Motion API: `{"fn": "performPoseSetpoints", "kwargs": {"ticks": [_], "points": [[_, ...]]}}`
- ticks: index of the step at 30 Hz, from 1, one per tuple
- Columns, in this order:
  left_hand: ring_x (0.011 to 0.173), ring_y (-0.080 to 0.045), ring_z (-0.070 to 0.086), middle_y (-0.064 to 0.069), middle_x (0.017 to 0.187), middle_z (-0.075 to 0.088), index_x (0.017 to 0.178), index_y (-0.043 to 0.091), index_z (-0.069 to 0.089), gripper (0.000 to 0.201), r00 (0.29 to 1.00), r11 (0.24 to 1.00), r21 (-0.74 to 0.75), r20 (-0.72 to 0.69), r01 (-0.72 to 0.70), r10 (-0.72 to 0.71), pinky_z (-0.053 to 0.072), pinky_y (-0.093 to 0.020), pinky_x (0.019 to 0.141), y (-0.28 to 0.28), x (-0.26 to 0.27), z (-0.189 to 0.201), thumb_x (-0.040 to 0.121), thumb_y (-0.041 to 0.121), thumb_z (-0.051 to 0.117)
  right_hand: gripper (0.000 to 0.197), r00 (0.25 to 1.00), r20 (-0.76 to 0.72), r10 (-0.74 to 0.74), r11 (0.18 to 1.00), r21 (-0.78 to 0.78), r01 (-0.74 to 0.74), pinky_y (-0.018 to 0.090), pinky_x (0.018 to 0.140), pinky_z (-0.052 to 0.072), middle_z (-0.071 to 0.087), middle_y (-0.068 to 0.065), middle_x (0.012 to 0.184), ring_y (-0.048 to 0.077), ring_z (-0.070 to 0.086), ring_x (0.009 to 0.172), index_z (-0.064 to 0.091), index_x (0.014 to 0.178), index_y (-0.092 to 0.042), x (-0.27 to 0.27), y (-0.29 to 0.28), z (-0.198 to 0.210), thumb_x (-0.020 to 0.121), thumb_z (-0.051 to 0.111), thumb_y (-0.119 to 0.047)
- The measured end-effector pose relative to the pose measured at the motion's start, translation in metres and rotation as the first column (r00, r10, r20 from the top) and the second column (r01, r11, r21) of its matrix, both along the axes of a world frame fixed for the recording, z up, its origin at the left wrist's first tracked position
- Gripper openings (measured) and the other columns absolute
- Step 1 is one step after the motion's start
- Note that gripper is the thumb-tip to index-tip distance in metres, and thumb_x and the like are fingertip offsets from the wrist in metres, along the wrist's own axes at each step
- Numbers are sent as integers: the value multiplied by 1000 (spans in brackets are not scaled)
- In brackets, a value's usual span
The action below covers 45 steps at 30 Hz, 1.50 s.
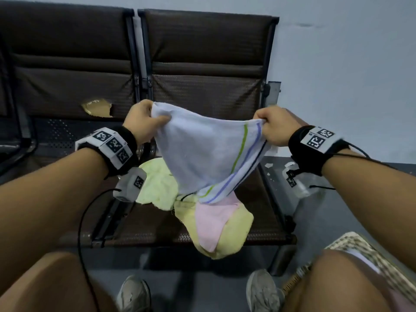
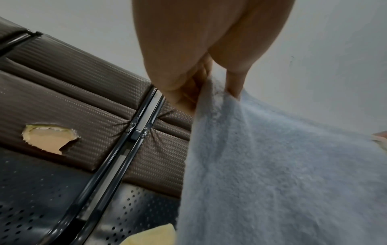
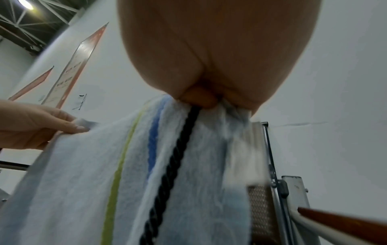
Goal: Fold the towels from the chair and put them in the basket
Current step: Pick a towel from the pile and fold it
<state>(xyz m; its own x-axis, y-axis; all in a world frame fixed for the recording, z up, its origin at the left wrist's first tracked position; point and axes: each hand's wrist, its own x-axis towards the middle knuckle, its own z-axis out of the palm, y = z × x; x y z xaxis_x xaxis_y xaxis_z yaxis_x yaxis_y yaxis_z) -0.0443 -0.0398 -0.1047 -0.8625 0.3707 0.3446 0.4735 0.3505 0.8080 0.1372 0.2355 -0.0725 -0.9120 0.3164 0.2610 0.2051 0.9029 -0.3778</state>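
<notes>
I hold a white towel point(image 1: 202, 149) with green, blue and black stripes up over the brown chair seat point(image 1: 139, 224). My left hand point(image 1: 144, 122) pinches its plain upper corner; in the left wrist view the left hand point(image 2: 201, 86) grips the white towel point(image 2: 272, 174). My right hand point(image 1: 272, 124) grips the striped corner; the right wrist view shows the right hand point(image 3: 211, 99) clamped on the striped towel point(image 3: 146, 174). The towel's lower end hangs onto a pile of a pale green towel point(image 1: 157, 183), a pink towel point(image 1: 213, 224) and a yellow towel point(image 1: 236, 228). The woven basket point(image 1: 360, 251) sits at lower right.
A second brown chair point(image 1: 63, 70) stands to the left, with a torn hole point(image 1: 96, 106) in its backrest. A grey wall point(image 1: 349, 64) is behind. My knees and shoes point(image 1: 263, 291) fill the bottom; my right thigh partly hides the basket. Cables hang from both wrist bands.
</notes>
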Motion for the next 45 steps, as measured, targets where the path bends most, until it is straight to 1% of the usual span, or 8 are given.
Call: {"fn": "performPoseSetpoints", "kwargs": {"ticks": [5, 8, 15, 23, 30, 36, 41, 45], "points": [[71, -4, 66, 11, 80, 74, 82, 25, 77, 21, 999, 993, 108, 13, -37, 36, 55, -31, 68, -6, -4, 24, 82, 45, 72, 35, 996, -70, -58, 993, -106, 51, 35, 61, 31, 38, 0, 58, 21, 38, 63, 37, 56, -16, 0, 1, 30, 88, 48, -27], [68, -13, 53, 0, 74, 60, 81, 1, 70, 56, 995, 975, 202, 65, -91, 79, 44, -32, 64, -3, -11, 27, 80, 57, 66, 45, 999, -19, -38, 986, -163, 35, 33, 59, 35, 41, -1, 58, 15, 39, 57, 45, 56, -18, 0, -1, 39, 91, 58, -42], [65, -19, 44, -8, 72, 45, 67, 12, 59, 36, 937, 880, 401, 327, -256, 123, 38, -32, 63, 29, 11, 25, 77, 45, 67, 28, 988, 25, -155, 788, -600, 138, 45, 82, 55, 71, 19, 101, 35, 69, 92, 69, 100, 1, -17, -25, 41, 92, 61, -25], [60, -18, 48, -11, 64, 54, 73, -10, 64, 44, 928, 924, 288, 201, 250, -314, 42, -28, 59, 70, 94, 23, 95, 28, 63, 36, 1000, -26, 15, 417, -908, -30, 40, 84, 55, 66, 20, 101, 29, 66, 89, 63, 118, 1, -29, -75, 32, 99, 57, -28], [70, -20, 53, -7, 81, 59, 95, 10, 57, 18, 928, 934, 356, 333, 39, -165, 44, -27, 61, 60, 74, 26, 81, 3, 48, 26, 993, 12, 118, 622, -780, -64, 37, 78, 41, 54, 17, 92, 28, 52, 87, 61, 103, 12, -19, -76, 36, 84, 42, 9], [96, -29, 63, -16, 110, 65, 122, -1, 64, 41, 593, 796, 380, 531, 471, -605, 47, -36, 82, 50, 50, 35, 85, 14, 51, 30, 973, -28, 227, 562, -813, -155, 35, 81, 48, 61, 16, 102, 26, 58, 93, 60, 119, 7, -25, -64, 47, 91, 49, 0], [96, -25, 72, -14, 111, 74, 114, 1, 71, 28, 824, 907, 291, 397, 304, -403, 60, -30, 76, 66, 27, 37, 94, 19, 67, 29, 940, 317, 122, 964, -262, -37, 36, 82, 60, 77, 3, 95, 24, 74, 88, 77, 96, -15, -37, -24, 51, 75, 83, -35], [95, -25, 72, -14, 107, 75, 106, 4, 74, 23, 943, 955, 238, 237, 178, -235, 60, -38, 84, 83, 11, 37, 94, 22, 66, 30, 986, 124, -109, 991, -69, 118, 28, 57, 50, 68, 2, 72, 20, 64, 68, 73, 79, -10, -53, -3, 47, 76, 79, -39]]}}
